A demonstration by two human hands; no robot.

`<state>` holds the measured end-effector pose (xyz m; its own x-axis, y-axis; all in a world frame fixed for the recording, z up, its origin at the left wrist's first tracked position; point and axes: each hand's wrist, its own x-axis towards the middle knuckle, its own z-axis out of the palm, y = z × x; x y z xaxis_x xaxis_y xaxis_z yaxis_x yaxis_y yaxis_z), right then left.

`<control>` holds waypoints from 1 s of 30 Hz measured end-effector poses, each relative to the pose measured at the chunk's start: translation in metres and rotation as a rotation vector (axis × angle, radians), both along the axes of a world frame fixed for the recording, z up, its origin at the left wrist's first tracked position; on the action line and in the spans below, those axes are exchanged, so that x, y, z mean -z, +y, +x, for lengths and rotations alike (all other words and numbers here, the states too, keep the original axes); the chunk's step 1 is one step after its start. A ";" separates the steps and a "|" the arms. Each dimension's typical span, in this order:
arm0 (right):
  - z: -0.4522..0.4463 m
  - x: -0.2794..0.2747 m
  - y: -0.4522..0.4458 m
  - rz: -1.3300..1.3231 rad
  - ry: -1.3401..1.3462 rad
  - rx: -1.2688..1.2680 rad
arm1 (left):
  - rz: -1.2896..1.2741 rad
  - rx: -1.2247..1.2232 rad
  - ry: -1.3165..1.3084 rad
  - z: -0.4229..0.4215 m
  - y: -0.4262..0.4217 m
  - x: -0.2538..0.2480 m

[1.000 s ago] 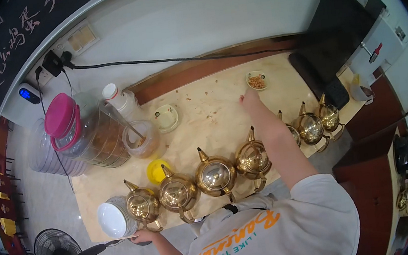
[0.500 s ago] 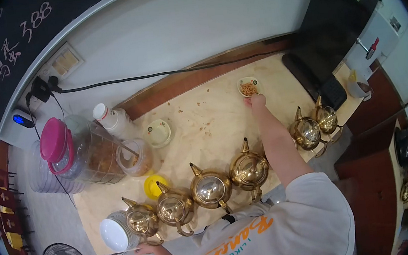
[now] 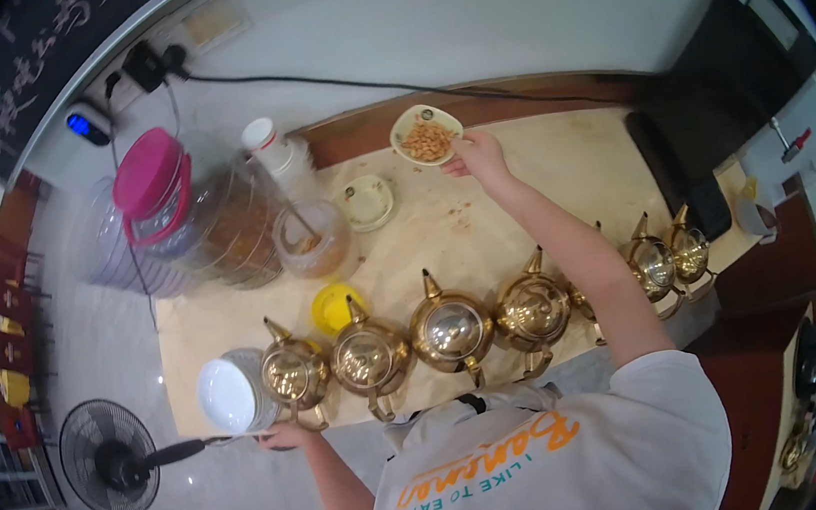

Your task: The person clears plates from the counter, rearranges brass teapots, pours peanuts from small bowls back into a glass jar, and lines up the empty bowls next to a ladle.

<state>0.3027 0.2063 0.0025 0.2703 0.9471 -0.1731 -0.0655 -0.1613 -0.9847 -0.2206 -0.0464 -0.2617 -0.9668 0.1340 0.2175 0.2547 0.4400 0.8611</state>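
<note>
My right hand [image 3: 480, 158] grips the rim of a small pale patterned bowl [image 3: 402, 141], thumb and fingers on its near right side. Peanut-like brown pieces [image 3: 427, 139] fill the bowl, which is held up over the back of the table. At the table's front left edge, my left hand [image 3: 288, 436] has its fingers curled; anything inside them is hidden. Nearest to it are a brass teapot [image 3: 294, 371] and a stack of white bowls [image 3: 227, 395]. Another small patterned dish [image 3: 368, 202] lies left of the raised bowl.
Several brass teapots [image 3: 452, 333] line the table's front edge. A large pink-lidded jar [image 3: 222, 211], an open plastic tub [image 3: 313, 256] and a yellow dish [image 3: 338, 308] stand at left. A black cable [image 3: 328, 80] runs along the wall. A fan [image 3: 109, 458] stands off the left end.
My right hand has raised the bowl and brought it leftward over the table. The view has shifted, while my left hand stays at the table edge.
</note>
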 end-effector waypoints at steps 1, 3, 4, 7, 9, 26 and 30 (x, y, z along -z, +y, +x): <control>-0.020 -0.010 -0.002 0.027 0.015 -0.056 | 0.081 -0.050 -0.111 0.016 0.006 -0.031; -0.054 -0.022 -0.006 0.079 0.044 -0.157 | 0.187 -0.060 -0.231 0.039 0.013 -0.065; -0.069 -0.024 -0.007 0.110 0.053 -0.198 | 0.113 -0.066 -0.206 0.041 0.013 -0.068; -0.108 -0.030 -0.011 0.192 0.019 -0.288 | 0.173 -0.032 -0.277 0.052 0.013 -0.088; -0.128 -0.033 -0.013 0.227 -0.085 -0.312 | 0.226 -0.037 -0.343 0.059 0.015 -0.101; -0.171 -0.020 -0.016 0.472 -0.758 -0.080 | 0.183 -0.052 -0.265 0.057 0.015 -0.097; -0.176 -0.019 -0.019 0.489 -0.842 -0.110 | 0.167 -0.077 -0.243 0.057 0.016 -0.097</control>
